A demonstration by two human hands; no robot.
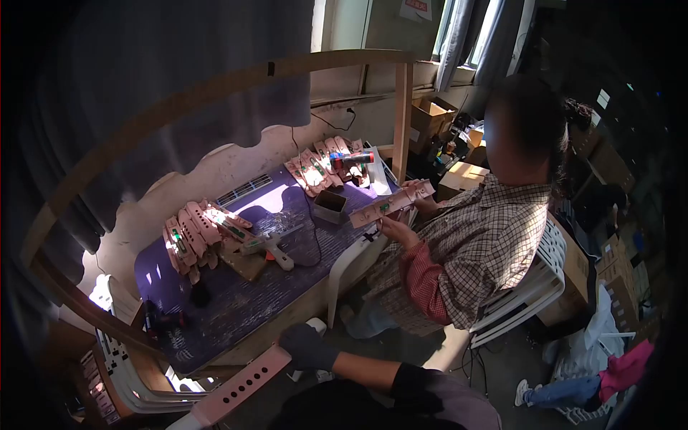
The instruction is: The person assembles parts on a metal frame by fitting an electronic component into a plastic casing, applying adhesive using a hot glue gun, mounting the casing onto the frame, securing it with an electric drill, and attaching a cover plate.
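Observation:
My right hand (308, 347), in a dark glove, is closed on the upper end of a long pink panel (244, 387) with a row of dark oval holes. The panel slopes down to the left, past the near edge of the table, and its lower end runs out of view at the bottom. My left hand is not in view. Beyond the panel stands a purple-topped table (236, 315). On it lie a glue gun (276, 251) with a pale body and a stack of pink panels (193, 236), some with green parts.
Across the table's right end, a person in a checked shirt (502, 244) holds a pink panel (390, 204). A second pink stack (326, 165), a red-and-blue power tool (351, 159), an open bin (330, 206) and a dark power tool (161, 320) lie on the table. White chairs (530, 279) stand right.

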